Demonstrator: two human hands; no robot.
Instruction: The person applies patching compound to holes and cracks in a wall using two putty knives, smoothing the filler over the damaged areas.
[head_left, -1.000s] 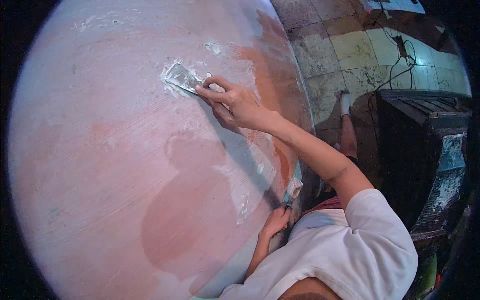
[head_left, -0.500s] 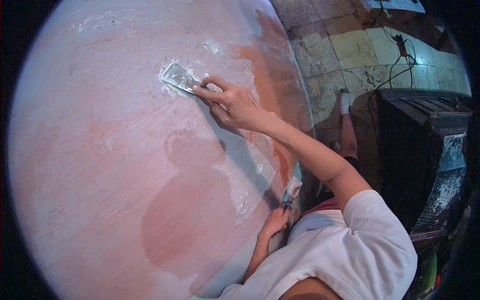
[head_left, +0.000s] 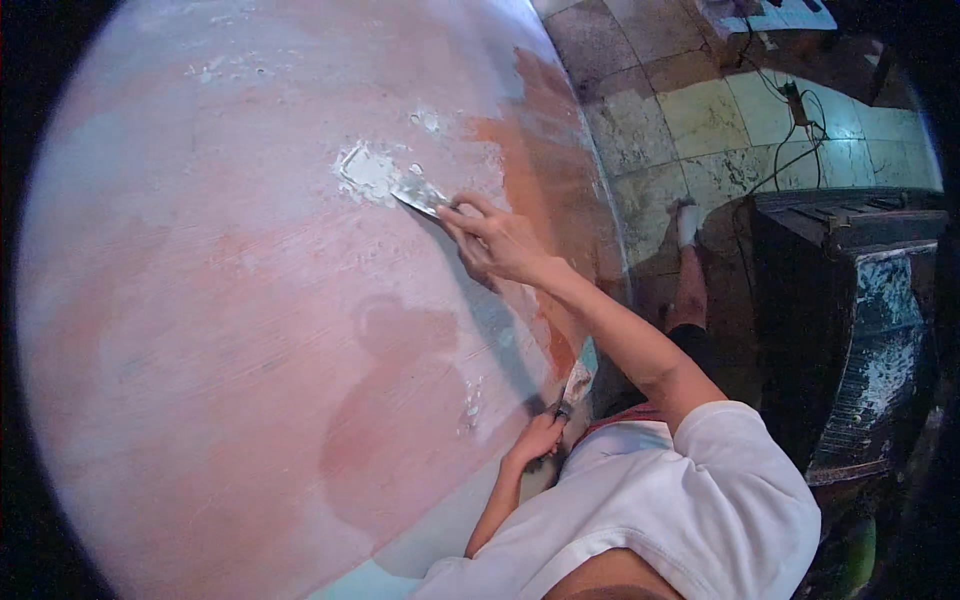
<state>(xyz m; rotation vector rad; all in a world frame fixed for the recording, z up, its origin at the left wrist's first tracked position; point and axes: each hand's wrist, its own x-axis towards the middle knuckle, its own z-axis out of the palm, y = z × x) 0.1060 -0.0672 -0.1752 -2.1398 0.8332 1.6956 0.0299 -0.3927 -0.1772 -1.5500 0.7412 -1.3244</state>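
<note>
My right hand (head_left: 505, 240) grips a putty knife (head_left: 420, 192), with its blade laid against a large, curved, pinkish surface (head_left: 240, 330). A thick white patch of filler (head_left: 368, 172) sits just left of the blade's edge. Lower down, close to my body, my left hand (head_left: 538, 437) is closed around the handle of a second putty knife (head_left: 577, 385). Whitish paste coats that blade, which points upward. Smaller white smears (head_left: 425, 120) dot the surface above my right hand.
An orange-brown area (head_left: 550, 150) runs along the surface's right edge. Beyond lies a tiled floor (head_left: 705, 115) with a black cable (head_left: 800, 105). A dark, paint-splashed box-like object (head_left: 850, 330) stands at the right. My leg (head_left: 690, 280) extends over the tiles.
My right hand has drawn its putty knife down and to the right, leaving the white filler patch exposed. The left-hand knife has turned slightly. The whole view has shifted a little.
</note>
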